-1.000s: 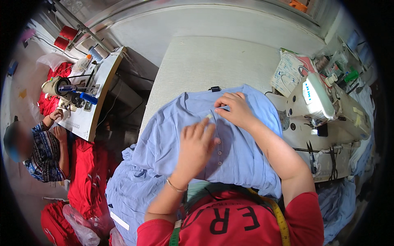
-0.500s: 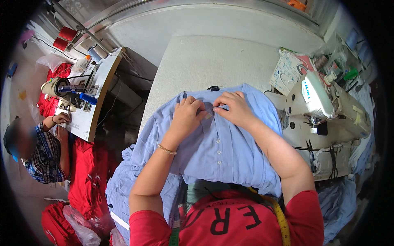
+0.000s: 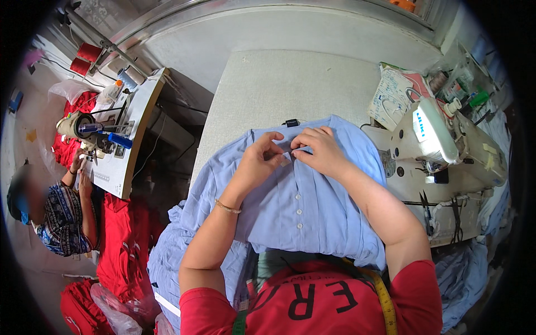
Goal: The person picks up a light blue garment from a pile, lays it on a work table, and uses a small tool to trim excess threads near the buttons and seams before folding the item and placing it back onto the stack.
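Note:
A light blue button shirt [image 3: 273, 218] lies spread over the table's near edge and my lap, its collar away from me. My left hand [image 3: 261, 161] pinches the shirt's front opening near the top, beside a small whitish tag [image 3: 285, 162]. Just right of it, my right hand [image 3: 318, 149] pinches the other side of the opening, thumb and forefinger together. The fingertips almost meet. Below them a line of white buttons [image 3: 298, 211] runs down the placket. A dark label [image 3: 291, 123] shows at the collar.
At right stands a white sewing machine [image 3: 427, 134], with scissors [image 3: 426, 212] near its front edge. Printed cloth [image 3: 391, 95] lies behind it. At left a co-worker [image 3: 67, 218] sits at another sewing machine [image 3: 78, 125] beside red garments [image 3: 120, 245]. More blue cloth [image 3: 460, 279] hangs at right.
My left fingers have lifted and loosened slightly at the opening; my right hand stays close to its place. The co-worker's hands have shifted at their machine.

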Demonstrator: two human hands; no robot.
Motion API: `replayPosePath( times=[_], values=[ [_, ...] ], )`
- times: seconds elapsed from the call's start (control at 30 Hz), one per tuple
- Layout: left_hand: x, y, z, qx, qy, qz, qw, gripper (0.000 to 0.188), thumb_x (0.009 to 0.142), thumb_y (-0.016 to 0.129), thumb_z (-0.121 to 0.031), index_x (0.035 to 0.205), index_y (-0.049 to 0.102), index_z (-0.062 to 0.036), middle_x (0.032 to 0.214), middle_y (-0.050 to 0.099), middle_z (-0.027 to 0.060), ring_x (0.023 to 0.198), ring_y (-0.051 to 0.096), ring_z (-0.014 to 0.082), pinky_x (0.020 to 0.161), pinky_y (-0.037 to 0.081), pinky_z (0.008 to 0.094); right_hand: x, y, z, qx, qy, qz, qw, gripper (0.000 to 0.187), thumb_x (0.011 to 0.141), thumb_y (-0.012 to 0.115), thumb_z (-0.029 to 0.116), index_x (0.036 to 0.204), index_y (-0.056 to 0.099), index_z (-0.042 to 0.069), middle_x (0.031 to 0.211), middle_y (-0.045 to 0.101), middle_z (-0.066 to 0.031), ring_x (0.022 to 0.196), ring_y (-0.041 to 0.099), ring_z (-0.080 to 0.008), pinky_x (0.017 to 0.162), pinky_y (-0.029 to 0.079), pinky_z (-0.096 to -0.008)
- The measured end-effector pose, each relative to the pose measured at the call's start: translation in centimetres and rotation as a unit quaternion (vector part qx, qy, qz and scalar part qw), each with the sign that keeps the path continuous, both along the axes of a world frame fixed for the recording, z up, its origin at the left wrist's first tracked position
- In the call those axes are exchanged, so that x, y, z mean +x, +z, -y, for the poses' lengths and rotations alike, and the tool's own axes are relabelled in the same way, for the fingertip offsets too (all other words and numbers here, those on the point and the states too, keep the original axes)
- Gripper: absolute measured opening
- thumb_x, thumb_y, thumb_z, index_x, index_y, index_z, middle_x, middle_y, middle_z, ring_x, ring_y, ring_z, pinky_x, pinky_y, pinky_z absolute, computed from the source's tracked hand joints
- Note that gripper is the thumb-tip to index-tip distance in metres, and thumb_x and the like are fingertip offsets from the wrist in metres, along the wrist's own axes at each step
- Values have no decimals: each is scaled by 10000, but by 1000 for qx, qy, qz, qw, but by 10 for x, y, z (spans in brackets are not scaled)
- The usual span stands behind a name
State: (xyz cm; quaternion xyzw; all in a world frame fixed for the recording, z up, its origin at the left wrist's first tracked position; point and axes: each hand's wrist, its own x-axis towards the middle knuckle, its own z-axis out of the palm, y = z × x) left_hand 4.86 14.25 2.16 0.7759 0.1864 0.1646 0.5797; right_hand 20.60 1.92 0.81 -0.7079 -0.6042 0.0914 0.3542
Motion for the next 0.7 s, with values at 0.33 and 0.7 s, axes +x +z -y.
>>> replayPosePath(
  times=[0.33, 0.7],
  values=[
    [2, -4, -5, -43, -2, 13, 999, 393, 842, 623, 13, 1201, 464, -16, 781, 569, -5, 728, 514, 54, 675, 425, 191, 1, -1, -1, 41, 23, -5, 999, 100, 765, 647, 207, 816, 643, 121, 851, 591, 2, 860, 549, -174, 890, 282, -365],
    [2, -4, -4, -31, -22, 13, 999, 418, 846, 611, 25, 1223, 437, -20, 828, 580, 15, 781, 527, 75, 735, 435, 212, -2, -2, -4, 35, 56, -39, 997, 83, 779, 627, 197, 756, 630, 118, 793, 571, 16, 813, 534, -152, 924, 249, -388]
  ],
)
